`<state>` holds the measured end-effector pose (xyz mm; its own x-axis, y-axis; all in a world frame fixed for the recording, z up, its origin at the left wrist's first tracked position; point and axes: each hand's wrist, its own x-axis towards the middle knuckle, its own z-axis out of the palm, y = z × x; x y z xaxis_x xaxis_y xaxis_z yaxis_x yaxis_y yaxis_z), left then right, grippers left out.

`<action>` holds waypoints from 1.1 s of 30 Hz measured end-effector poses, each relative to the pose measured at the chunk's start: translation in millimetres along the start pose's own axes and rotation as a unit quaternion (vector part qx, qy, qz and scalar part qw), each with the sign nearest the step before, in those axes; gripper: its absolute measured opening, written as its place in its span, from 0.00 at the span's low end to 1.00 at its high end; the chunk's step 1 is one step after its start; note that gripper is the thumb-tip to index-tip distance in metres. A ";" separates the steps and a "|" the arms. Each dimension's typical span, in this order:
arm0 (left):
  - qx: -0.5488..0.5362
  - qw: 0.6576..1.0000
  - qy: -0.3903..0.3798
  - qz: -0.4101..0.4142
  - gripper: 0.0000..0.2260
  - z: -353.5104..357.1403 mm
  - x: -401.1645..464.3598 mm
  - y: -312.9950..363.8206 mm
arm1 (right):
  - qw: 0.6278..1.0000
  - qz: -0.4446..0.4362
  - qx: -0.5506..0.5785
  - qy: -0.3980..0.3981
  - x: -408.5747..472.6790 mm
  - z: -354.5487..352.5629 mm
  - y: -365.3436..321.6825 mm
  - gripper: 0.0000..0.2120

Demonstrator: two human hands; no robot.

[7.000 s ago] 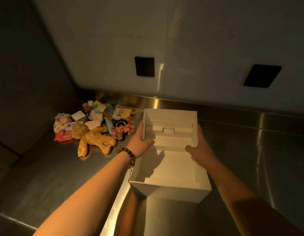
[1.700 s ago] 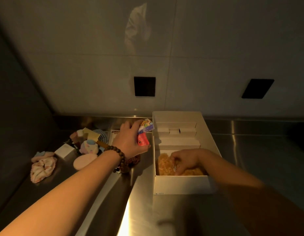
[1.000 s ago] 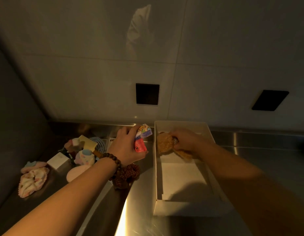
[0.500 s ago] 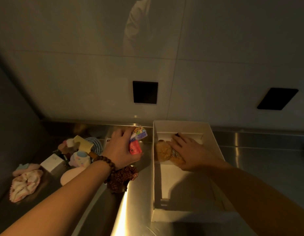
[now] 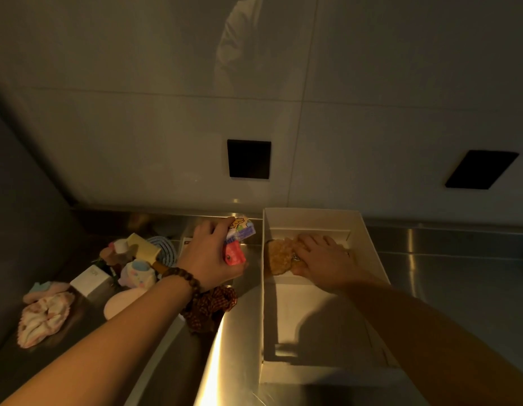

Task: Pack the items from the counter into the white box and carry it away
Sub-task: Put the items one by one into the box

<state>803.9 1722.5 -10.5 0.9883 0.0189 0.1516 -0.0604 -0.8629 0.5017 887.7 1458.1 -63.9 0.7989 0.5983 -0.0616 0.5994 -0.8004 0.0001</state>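
The open white box (image 5: 371,250) stands on the steel counter (image 5: 233,332), right of centre. A tan teddy bear (image 5: 279,254) lies at the box's far end. My right hand (image 5: 324,256) presses flat on the bear with its fingers spread. Just left of the box, my left hand (image 5: 212,256) grips a colourful packet and a pink-red packet (image 5: 233,253) above the counter. A bead bracelet is on that wrist.
Loose items lie in a pile at the left: a dark checked scrunchie (image 5: 210,307), a pale pink round pad (image 5: 122,303), a small white box (image 5: 88,281), a pink floral scrunchie (image 5: 43,317), a yellow block (image 5: 143,247). A wall with two black plates rises behind.
My right hand moved the bear from the box's near end to its far end and now presses it flat. My left hand holds the packets in about the same place.
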 end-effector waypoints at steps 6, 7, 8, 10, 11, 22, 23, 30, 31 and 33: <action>-0.003 1.000 0.007 0.029 0.40 -11.8 0.4 11.9 | 0.981 0.056 0.172 0.069 -6.6 -37.1 -9.9 0.29; -0.005 0.999 0.012 0.039 0.40 -14.3 0.7 15.8 | 0.967 0.074 0.225 0.089 -8.2 -47.7 -14.1 0.27; -0.006 0.999 0.013 0.047 0.40 -16.4 1.2 20.7 | 0.948 0.092 0.284 0.107 -10.4 -59.1 -19.4 0.25; -0.005 0.998 0.007 0.065 0.41 -19.2 2.6 33.0 | 0.895 0.125 0.408 0.131 -15.5 -84.3 -34.6 0.22; 0.000 0.997 0.003 0.077 0.42 -19.6 2.9 39.4 | 0.862 0.135 0.471 0.127 -17.4 -95.6 -43.6 0.22; 0.004 0.984 -0.054 0.168 0.43 -22.6 -14.1 71.8 | 0.660 0.134 0.735 0.074 -48.8 -131.0 -81.9 0.19; 0.001 0.984 -0.058 0.168 0.43 -23.0 -16.2 73.1 | 0.657 0.133 0.738 0.077 -51.1 -130.4 -80.7 0.19; -0.030 0.995 -0.027 0.093 0.27 -30.9 -30.2 59.3 | 0.679 0.179 0.709 0.063 -66.8 -100.6 -37.2 0.18; -0.018 0.996 -0.032 0.079 0.22 -32.5 -32.0 55.0 | 0.713 0.183 0.676 0.036 -69.1 -90.0 -32.5 0.19; 0.008 0.997 -0.043 0.059 0.19 -33.5 -34.1 48.1 | 0.757 0.184 0.626 -0.029 -70.9 -64.9 -30.1 0.24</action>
<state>762.6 1697.2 37.0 0.9827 -0.1265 0.1351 -0.1760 -0.8641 0.4716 816.2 1442.1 5.2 0.8751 0.3529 -0.3311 -0.2090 -0.3414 -0.9164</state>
